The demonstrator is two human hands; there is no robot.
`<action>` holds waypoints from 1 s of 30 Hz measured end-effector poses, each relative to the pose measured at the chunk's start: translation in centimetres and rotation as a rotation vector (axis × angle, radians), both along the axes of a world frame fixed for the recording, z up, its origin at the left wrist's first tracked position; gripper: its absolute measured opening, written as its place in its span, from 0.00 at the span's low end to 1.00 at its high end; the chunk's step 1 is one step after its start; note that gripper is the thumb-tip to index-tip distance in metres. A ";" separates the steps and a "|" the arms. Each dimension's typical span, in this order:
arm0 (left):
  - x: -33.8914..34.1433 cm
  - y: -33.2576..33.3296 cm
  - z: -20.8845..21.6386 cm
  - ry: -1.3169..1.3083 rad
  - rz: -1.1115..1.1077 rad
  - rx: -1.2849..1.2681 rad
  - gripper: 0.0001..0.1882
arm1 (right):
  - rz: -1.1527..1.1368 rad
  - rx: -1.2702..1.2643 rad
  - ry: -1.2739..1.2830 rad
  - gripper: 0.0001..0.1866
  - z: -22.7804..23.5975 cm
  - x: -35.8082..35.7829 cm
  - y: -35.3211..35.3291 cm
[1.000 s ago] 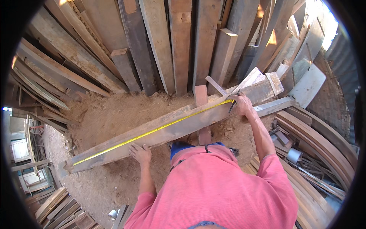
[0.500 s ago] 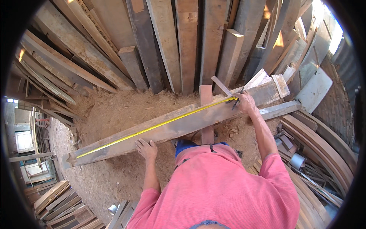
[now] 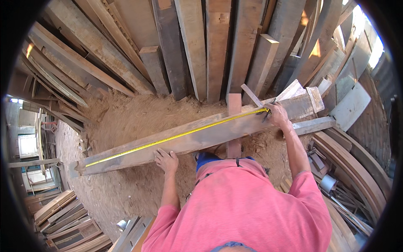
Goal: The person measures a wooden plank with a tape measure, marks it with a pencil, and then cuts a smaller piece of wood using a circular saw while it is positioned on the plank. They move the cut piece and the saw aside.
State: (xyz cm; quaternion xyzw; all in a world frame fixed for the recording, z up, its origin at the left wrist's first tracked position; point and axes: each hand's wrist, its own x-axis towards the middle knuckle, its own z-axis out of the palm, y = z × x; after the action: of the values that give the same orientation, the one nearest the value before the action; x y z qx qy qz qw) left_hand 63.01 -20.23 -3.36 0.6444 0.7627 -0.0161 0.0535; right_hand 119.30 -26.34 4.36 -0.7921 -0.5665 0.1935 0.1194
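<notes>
A long, thick wooden plank (image 3: 197,140) slants across in front of me, rising from left to right. Along it runs a yellow measuring tape (image 3: 176,136), stretched nearly from the left end to my right hand. My right hand (image 3: 278,116) is closed at the tape's right end, with a dark object (image 3: 266,115) at its fingertips, too small to make out. On the plank's near side rests my left hand (image 3: 166,161), fingers apart and holding nothing. Beneath the plank, a reddish wooden support (image 3: 234,148) crosses it, and a short stick (image 3: 251,95) leans by its far edge.
Tall boards (image 3: 218,54) stand in a row at the far side. Sawdust (image 3: 126,117) covers the ground. Stacked wood pieces (image 3: 69,218) lie at the lower left; curved boards (image 3: 357,168) and a metal can (image 3: 328,183) sit at right. A pale panel (image 3: 351,107) leans at far right.
The view has shifted slightly, so the scene sits further right. My left hand's fingers have moved a little further onto the plank. My right hand stays at the tape's end.
</notes>
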 end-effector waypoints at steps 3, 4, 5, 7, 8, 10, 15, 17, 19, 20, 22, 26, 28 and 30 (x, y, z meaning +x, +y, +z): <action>0.4 0.1 0.2 -0.020 0.023 -0.025 0.44 | 0.016 -0.033 -0.014 0.28 0.0 0.1 0.1; 0.3 0.1 0.2 -0.024 0.017 -0.016 0.44 | 0.024 -0.032 -0.012 0.28 0.1 0.0 0.3; 0.2 0.0 0.2 -0.029 0.010 -0.006 0.44 | 0.015 -0.041 -0.013 0.28 0.2 -0.2 0.4; 0.2 0.0 0.0 -0.026 0.005 0.008 0.44 | 0.004 -0.052 -0.021 0.28 0.1 0.0 0.4; 0.2 0.0 0.0 -0.021 -0.004 0.022 0.44 | 0.019 -0.034 -0.027 0.29 -0.5 0.2 0.4; 0.4 0.0 -0.1 -0.028 0.002 0.019 0.44 | 0.030 -0.017 -0.038 0.29 -1.3 0.6 0.2; 0.5 0.0 -0.1 -0.037 0.005 0.025 0.44 | 0.048 -0.012 -0.023 0.28 -1.7 1.1 0.2; 0.7 0.0 0.0 -0.049 0.020 0.006 0.44 | 0.043 -0.031 -0.021 0.28 -1.2 1.0 0.2; 0.6 0.0 0.0 -0.048 0.021 0.005 0.44 | 0.042 -0.051 -0.017 0.28 -0.6 0.6 0.3; 0.6 -0.1 0.0 -0.047 0.024 0.003 0.44 | 0.036 -0.058 -0.014 0.28 -0.4 0.4 0.3; 0.9 0.0 0.1 -0.050 0.022 -0.002 0.44 | 0.023 -0.065 -0.011 0.28 -0.4 0.6 0.1; 0.7 0.0 0.2 -0.054 0.027 -0.008 0.44 | 0.018 -0.030 -0.002 0.28 -0.5 0.3 0.1; 0.2 0.0 0.0 -0.049 0.020 -0.006 0.44 | 0.010 -0.012 0.001 0.28 -0.3 0.1 0.2; 0.1 0.2 0.3 -0.044 0.003 -0.003 0.44 | 0.007 0.008 0.002 0.28 -0.6 0.0 0.2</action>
State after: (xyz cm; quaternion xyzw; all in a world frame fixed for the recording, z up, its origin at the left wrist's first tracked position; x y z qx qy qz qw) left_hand 63.16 -19.99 -3.06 0.6433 0.7623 -0.0031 0.0714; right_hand 119.26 -26.10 3.73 -0.7895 -0.5699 0.1924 0.1222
